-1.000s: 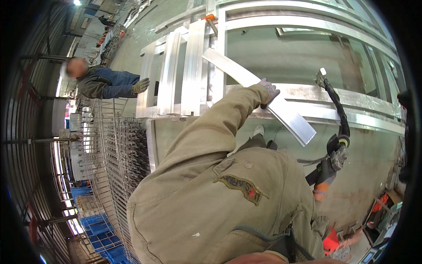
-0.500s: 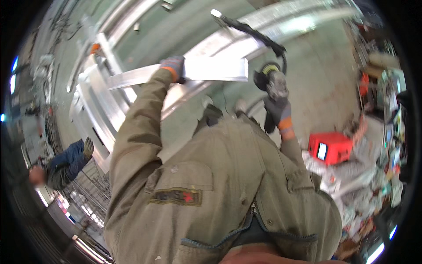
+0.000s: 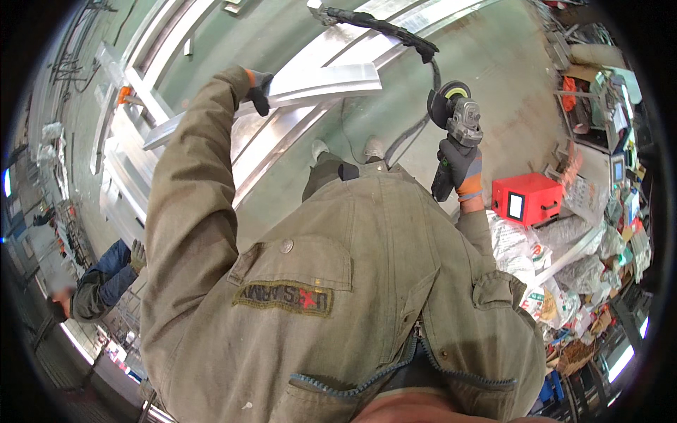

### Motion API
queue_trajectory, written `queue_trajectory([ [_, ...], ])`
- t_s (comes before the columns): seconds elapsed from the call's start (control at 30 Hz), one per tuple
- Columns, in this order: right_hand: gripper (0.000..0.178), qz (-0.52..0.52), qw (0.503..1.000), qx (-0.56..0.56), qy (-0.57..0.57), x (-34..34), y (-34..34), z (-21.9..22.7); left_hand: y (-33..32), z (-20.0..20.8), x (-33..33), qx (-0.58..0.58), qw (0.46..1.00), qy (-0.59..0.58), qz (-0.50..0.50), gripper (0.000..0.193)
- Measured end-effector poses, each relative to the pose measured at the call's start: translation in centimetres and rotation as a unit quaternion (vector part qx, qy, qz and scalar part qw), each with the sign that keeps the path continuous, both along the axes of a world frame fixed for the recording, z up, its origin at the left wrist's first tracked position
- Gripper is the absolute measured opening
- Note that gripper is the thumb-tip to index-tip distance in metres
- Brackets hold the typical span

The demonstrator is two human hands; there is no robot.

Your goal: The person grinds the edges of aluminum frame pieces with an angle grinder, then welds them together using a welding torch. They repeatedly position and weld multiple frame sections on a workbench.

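Observation:
My left hand (image 3: 259, 92), in a grey glove with an orange cuff, is closed on a long silvery metal profile (image 3: 328, 83). Its thumb hangs over the near side, and my forearm hides part of the bar toward the left. To the right, my gloved right hand (image 3: 460, 168) grips an angle grinder (image 3: 465, 121) by its body, with the head pointing away from me. The grinder's dark guard and yellow-green disc face left, apart from the metal. Whether the disc spins, I cannot tell.
More metal profiles (image 3: 130, 166) lie stacked at the left, near an orange clamp-like piece (image 3: 124, 94). A black-wrapped cable (image 3: 381, 28) crosses beyond the grinder. A red box-shaped machine (image 3: 527, 199) stands right, beside plastic sacks (image 3: 518, 247) and clutter. Another person (image 3: 106, 282) is at the far left.
The held profile has turned, so its broad face shows less than before. My left hand has shifted left in view; the grinder sits slightly farther right and away from the bar.

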State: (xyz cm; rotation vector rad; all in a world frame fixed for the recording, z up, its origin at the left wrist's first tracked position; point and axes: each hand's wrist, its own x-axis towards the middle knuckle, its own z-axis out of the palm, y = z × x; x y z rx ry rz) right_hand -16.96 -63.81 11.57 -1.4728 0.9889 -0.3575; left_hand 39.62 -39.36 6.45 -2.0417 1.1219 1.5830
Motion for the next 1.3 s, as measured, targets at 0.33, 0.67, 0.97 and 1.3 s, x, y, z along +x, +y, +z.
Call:
queue_trajectory([
  [0.33,0.022,-0.079,0.996,0.016,0.030,0.6,2.6,1.0,0.3,0.4,6.0,0.013,0.997,0.077,0.018,0.095],
  [0.67,0.026,-0.067,0.995,-0.003,0.070,0.0,3.7,0.2,-1.7,2.3,5.1,-0.003,0.981,0.173,0.082,0.100],
  [0.97,0.029,-0.071,0.996,0.018,0.044,1.2,3.6,2.7,0.4,1.2,1.2,-0.164,0.971,0.127,0.118,0.108],
  [1.3,0.043,0.081,0.991,0.071,0.078,4.5,3.8,-1.3,4.1,0.5,-7.2,-0.255,0.940,-0.226,0.008,0.121],
])
